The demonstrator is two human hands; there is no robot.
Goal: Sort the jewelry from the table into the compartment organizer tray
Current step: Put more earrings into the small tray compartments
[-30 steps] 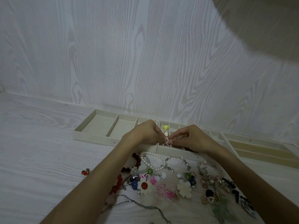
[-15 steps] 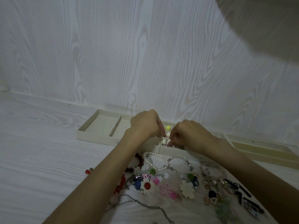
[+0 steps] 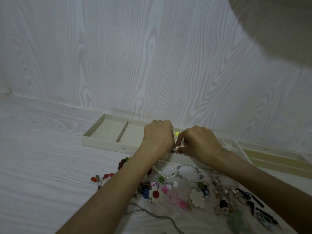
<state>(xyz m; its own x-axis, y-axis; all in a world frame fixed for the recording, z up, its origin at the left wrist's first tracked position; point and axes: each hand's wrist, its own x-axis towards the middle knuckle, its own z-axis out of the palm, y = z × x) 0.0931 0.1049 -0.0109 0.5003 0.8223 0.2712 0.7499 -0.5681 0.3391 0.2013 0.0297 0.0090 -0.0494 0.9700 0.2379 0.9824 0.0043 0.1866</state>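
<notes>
A long beige compartment organizer tray (image 3: 108, 142) lies along the wall. My left hand (image 3: 157, 134) and my right hand (image 3: 196, 142) meet over a middle compartment, fingertips pinched together on a small pale pink piece (image 3: 178, 146), mostly hidden. A yellow bead (image 3: 177, 133) shows in that compartment between the hands. A pile of jewelry lies on the table in front of the tray: a pearl bracelet (image 3: 166, 169), a white flower with a red centre (image 3: 156, 194), a pink flower (image 3: 175, 198), a cream flower (image 3: 197, 197), red beads (image 3: 122, 163).
The tray's two left compartments (image 3: 131, 134) show no contents. A grey chain (image 3: 152, 215) trails toward the near edge. Dark clips and rings (image 3: 249, 203) crowd the right side. Loose red beads (image 3: 101, 178) lie left of my left forearm. The wood-grain wall (image 3: 152, 56) rises right behind the tray.
Both hands moved away from me, from the tray's front wall to over the middle compartment, and stay pinched together there. The camera tipped slightly.
</notes>
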